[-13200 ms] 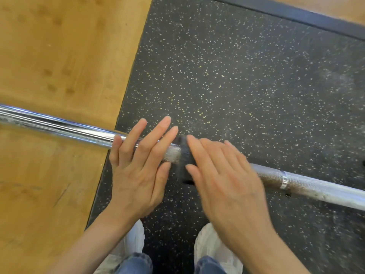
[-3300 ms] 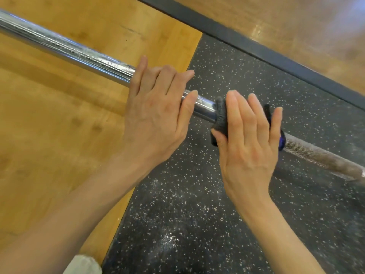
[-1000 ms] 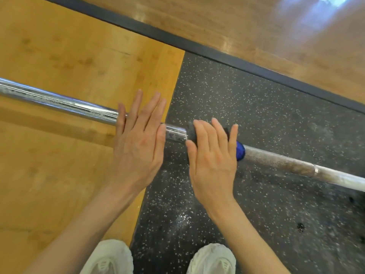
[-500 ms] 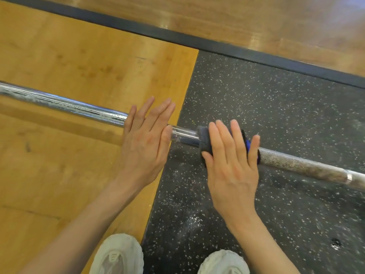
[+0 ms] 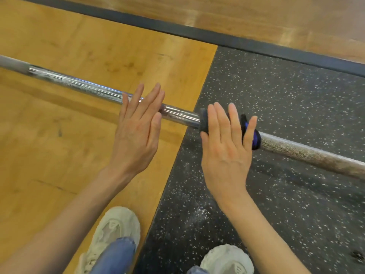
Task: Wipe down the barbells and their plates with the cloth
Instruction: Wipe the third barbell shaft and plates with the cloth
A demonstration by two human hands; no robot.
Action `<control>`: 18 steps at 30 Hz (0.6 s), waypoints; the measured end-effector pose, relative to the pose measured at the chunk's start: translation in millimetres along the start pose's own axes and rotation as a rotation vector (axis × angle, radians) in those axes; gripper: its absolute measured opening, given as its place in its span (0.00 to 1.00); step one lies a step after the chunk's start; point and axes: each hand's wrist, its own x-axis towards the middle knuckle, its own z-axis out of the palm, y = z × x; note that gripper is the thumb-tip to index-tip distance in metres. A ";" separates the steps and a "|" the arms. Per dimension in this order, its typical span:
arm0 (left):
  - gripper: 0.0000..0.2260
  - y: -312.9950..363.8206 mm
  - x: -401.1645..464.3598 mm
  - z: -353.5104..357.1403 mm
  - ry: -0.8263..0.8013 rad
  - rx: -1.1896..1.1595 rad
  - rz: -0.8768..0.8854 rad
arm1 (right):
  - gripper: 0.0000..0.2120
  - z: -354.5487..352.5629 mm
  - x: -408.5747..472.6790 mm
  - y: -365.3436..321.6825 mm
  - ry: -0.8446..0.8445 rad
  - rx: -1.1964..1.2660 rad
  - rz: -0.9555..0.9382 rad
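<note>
Shoes: you have two pale mesh trainers at the near edge, the left shoe (image 5: 116, 232) on the wooden platform, the right shoe (image 5: 227, 260) on the rubber mat; blue denim cuffs (image 5: 116, 254) cover their tops.
Arms: two bare forearms reach away from you toward the bar.
Left hand (image 5: 136, 135): your fingers are straight and close together, laid flat across the top of the barbell; nothing is gripped.
Right hand (image 5: 225, 147): your fingers are straight and slightly spread, pressing the cloth onto the bar rather than curling round it.
Cloth (image 5: 254, 139): one dark, fuzzy piece with a blue patch, wrapped around the shaft under your right palm, showing at both sides of the hand.
Barbell (image 5: 177, 113): one steel shaft, running from the left edge to the right edge of the view, above the floor. It is smooth and shiny chrome between your hands and to the left, dull and cross-hatched with knurling right of the cloth.
Wooden platform (image 5: 59, 135): one honey-coloured panel, smooth, scuffed in places, left of the mat.
Rubber mat (image 5: 276, 91): one black sheet flecked with white, its straight edge meeting the wood between your hands.
Border strip (image 5: 177, 28): one dark band along the far edge of both.
Far floor (image 5: 256, 14): glossy brown boards beyond the strip.
</note>
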 end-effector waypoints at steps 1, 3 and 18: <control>0.22 -1.1 -0.9 -1.3 -0.007 0.009 0.007 | 0.21 4.1 6.6 -13.0 -0.017 0.036 -0.023; 0.22 -1.7 -3.5 -4.8 -0.007 0.013 0.005 | 0.21 7.2 14.6 -22.2 -0.062 0.089 -0.090; 0.22 -32.3 25.8 5.2 -0.059 0.048 0.070 | 0.19 -13.7 7.4 8.7 -0.093 0.079 -0.010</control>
